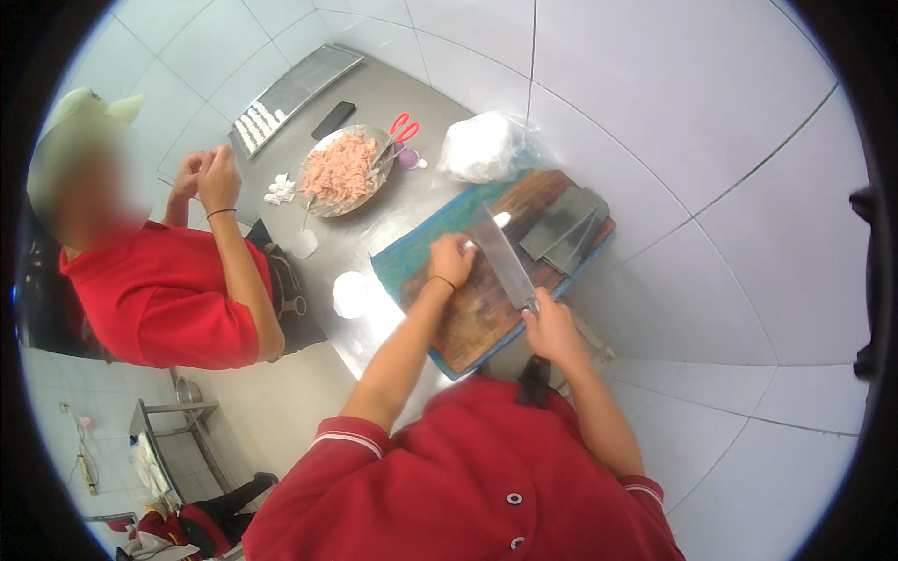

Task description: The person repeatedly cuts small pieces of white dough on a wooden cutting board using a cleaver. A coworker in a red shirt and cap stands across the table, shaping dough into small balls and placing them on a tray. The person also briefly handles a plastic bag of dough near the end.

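Note:
My right hand [554, 325] grips the handle of a broad-bladed cleaver [504, 258], whose blade slants over a worn wooden cutting board [471, 333]. Left of the blade, my left hand [451, 258] is curled, with a small white piece, apparently dough [468, 245], at its fingertips. Another white lump [502, 219] shows past the blade near its far end. Overlapping grey-green sheets [565, 228] lie on the board's right part. Under the board, the edge of a blue-green cloth [398, 254] shows.
Beyond the board stand a bag of white contents [480, 147] and a bowl of pinkish minced filling [340, 172] holding red-handled scissors [403, 130]. A white dough ball [350, 294], a phone [333, 120] and a tray [302, 88] rest on the metal table. A co-worker [175, 294] stands at left; tiled wall borders the right.

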### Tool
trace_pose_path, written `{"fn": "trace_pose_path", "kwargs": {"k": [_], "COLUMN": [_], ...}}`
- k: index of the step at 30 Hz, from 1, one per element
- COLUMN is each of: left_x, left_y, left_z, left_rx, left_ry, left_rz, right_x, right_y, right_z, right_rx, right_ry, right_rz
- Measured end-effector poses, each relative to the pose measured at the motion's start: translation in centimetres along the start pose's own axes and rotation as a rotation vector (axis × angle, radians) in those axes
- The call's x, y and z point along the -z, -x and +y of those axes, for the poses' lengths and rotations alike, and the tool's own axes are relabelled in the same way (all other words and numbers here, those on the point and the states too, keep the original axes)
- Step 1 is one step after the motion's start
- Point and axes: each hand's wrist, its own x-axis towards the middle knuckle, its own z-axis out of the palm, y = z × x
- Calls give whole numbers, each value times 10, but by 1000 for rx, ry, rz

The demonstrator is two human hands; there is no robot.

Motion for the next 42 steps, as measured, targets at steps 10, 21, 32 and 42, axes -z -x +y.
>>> {"fn": "trace_pose_path", "kwargs": {"k": [10,21,32,42], "left_x": [0,56,48,8], "left_y": [-2,47,140,68], "left_z": [1,24,55,41], "left_rx": [-57,31,-69,-30], "left_ry": [-116,116,-328,-483], "left_rz": [-11,-120,-424,-230], "right_x": [-12,37,-5,-11], "right_y": [-9,-4,-42,-45], "right_z": [0,59,139,154], "right_rx": [-97,-160,-499,-449], "right_ry": [79,-532,-457,-305], "right_rz": [-108,-146,204,246]}}
